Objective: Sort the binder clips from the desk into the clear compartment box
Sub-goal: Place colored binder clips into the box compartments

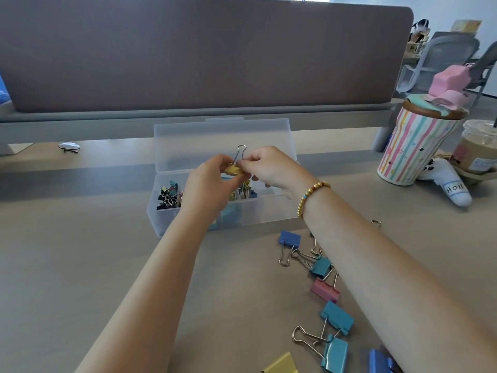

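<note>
The desk (pixel 80 265) carried the clear compartment box (pixel 204 211) at 12 o'clock, lid open, small clips in its left cell. Above it, the left hand (pixel 208 184) and right hand (pixel 269 168) both pinched a yellow binder clip (pixel 233 169). Loose binder clips (pixel 322 286) lay at 5 o'clock.

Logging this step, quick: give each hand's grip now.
Left hand: grip closed on the yellow clip.
Right hand: grip pinching the same clip.
</note>
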